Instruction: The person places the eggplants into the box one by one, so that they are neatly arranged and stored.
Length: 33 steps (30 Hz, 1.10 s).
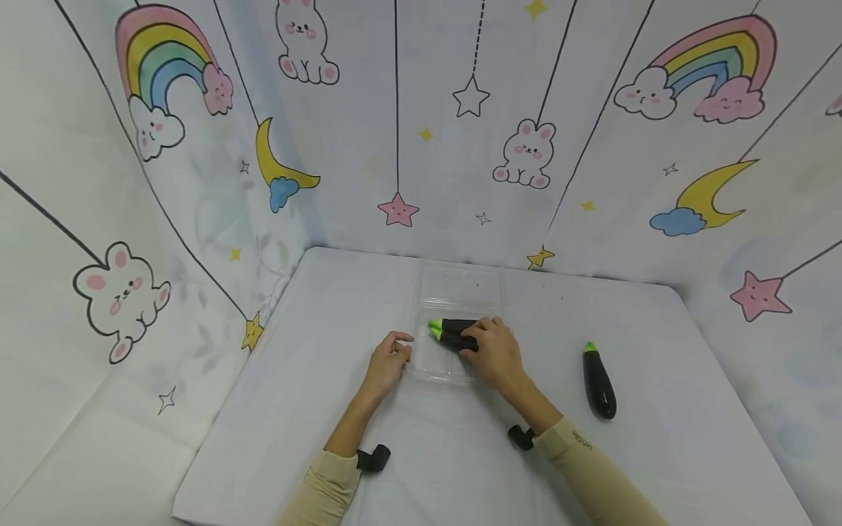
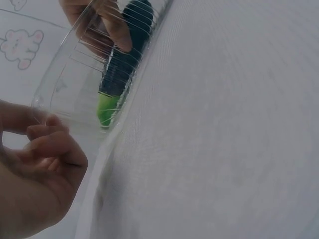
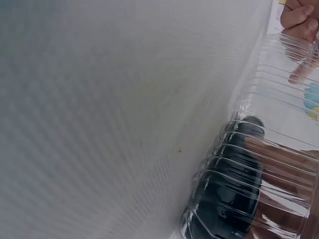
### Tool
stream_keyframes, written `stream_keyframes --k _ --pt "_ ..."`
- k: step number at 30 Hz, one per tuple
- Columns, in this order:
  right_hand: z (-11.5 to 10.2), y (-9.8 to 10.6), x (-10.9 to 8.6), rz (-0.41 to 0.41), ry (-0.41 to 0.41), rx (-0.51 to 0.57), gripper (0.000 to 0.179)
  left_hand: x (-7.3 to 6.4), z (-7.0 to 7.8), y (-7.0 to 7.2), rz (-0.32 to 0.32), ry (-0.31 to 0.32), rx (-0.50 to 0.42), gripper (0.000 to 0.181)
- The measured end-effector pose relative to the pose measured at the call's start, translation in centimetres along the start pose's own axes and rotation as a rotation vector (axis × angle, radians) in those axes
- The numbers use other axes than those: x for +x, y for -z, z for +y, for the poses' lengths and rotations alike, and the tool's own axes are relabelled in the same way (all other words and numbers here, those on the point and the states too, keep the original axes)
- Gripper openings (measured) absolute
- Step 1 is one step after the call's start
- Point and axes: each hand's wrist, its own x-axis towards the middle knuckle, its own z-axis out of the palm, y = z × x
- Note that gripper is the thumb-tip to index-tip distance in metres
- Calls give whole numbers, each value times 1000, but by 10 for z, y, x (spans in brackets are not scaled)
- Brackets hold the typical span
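A clear plastic box (image 1: 439, 365) with ribbed walls lies on the table, its lid folded back. Inside it are two dark eggplants (image 1: 454, 340) with bright green stem ends, side by side and pointing left. My right hand (image 1: 496, 354) reaches in from the right and grips the nearer one; its fingers hide the thick ends. In the right wrist view, a dark eggplant (image 3: 224, 194) shows through the box wall. At the left side, my left hand (image 1: 387, 365) pinches the box's rim, as the left hand (image 2: 45, 174) in its own wrist view shows.
Another dark eggplant (image 1: 598, 383) lies on the table right of the box, green end away from me. The lid (image 1: 460, 283) extends toward the back of the white-covered table (image 1: 316, 314). A printed cloth (image 1: 355, 146) hangs behind and at the sides.
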Motion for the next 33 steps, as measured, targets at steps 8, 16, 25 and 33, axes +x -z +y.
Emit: stream_keyframes --k 8,16,25,33 --pt "4 1 -3 0 -28 33 40 1 0 -1 -1 17 0 26" --pt "6 8 -10 57 -4 78 37 1 0 0 1 26 6 26" --pt "15 23 -20 152 -47 158 35 1 1 -2 2 34 18 27" --pt "26 30 -28 264 -74 192 33 -1 1 -2 15 37 22 26"
